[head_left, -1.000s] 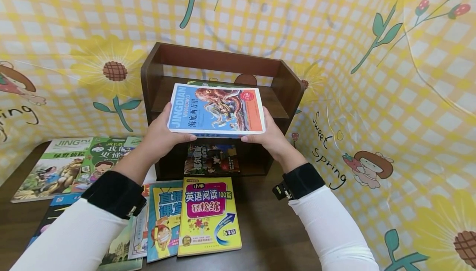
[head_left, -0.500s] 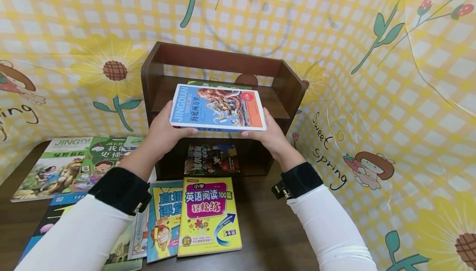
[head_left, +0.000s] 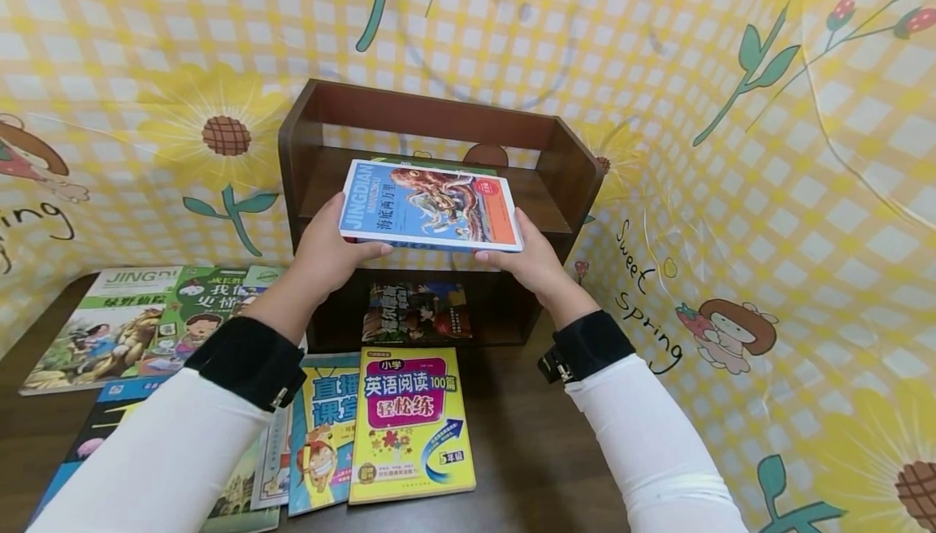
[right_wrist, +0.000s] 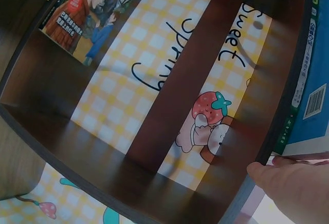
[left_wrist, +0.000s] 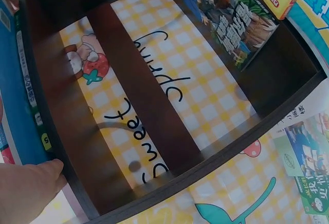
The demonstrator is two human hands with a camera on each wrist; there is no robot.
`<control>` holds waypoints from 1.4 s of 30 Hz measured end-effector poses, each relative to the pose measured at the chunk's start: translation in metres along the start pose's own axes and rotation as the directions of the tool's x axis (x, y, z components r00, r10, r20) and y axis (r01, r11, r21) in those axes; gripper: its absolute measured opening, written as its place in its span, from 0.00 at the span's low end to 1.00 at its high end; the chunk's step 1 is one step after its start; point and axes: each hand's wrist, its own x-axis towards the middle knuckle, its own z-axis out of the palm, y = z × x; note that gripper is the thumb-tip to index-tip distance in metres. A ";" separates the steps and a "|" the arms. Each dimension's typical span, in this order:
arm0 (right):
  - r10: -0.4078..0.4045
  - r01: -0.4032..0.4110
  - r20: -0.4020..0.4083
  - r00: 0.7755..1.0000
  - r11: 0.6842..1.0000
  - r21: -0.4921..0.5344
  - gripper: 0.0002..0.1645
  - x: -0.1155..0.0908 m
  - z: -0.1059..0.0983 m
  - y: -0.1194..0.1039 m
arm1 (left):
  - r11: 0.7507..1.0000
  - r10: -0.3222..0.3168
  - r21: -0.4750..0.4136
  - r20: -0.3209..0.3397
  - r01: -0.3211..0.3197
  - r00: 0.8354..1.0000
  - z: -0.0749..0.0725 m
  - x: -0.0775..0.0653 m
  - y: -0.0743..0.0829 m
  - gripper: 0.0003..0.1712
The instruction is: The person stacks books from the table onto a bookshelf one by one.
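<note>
Both hands hold a thick blue-and-orange paperback book (head_left: 431,204) with an octopus on its cover, lying flat at the upper shelf of a dark brown bookshelf (head_left: 292,159). My left hand (head_left: 325,250) grips its left end and my right hand (head_left: 537,257) its right end, with the thumbs along the near side. Behind it, a green book (head_left: 468,169) shows only as a strip. In the right wrist view, the green spine (right_wrist: 303,64) lies between the shelf board and the held book's barcoded back (right_wrist: 314,103). The far fingers are hidden.
A dark-covered book (head_left: 417,311) lies on the lower shelf. On the table in front are a yellow English reading book (head_left: 413,427) and a blue book (head_left: 322,435). Several more, such as a green book (head_left: 197,314), lie at left. A patterned cloth (head_left: 695,257) hangs behind and right.
Both hands have carried the octopus-cover book slightly away from me and to the right, farther over the upper shelf. The grip is unchanged, and the other books lie where they were.
</note>
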 end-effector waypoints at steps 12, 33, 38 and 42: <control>0.000 0.001 0.025 1.000 1.000 -0.026 0.51 0.007 -0.004 -0.003 | 0.993 -0.073 0.096 0.005 0.073 0.997 0.000 0.007 0.009 0.48; 0.088 -0.082 0.030 0.996 0.982 -0.169 0.52 0.020 -0.010 -0.011 | 0.952 -0.041 0.303 0.005 0.038 0.999 -0.009 0.018 0.025 0.44; 0.089 -0.082 0.027 0.996 0.980 -0.183 0.53 0.023 -0.010 -0.010 | 0.948 -0.028 0.317 0.034 0.016 0.999 -0.011 0.022 0.024 0.45; 0.087 -0.081 0.022 0.996 0.977 -0.196 0.53 0.025 -0.010 -0.009 | 0.949 -0.037 0.316 0.042 0.022 0.998 -0.011 0.025 0.022 0.48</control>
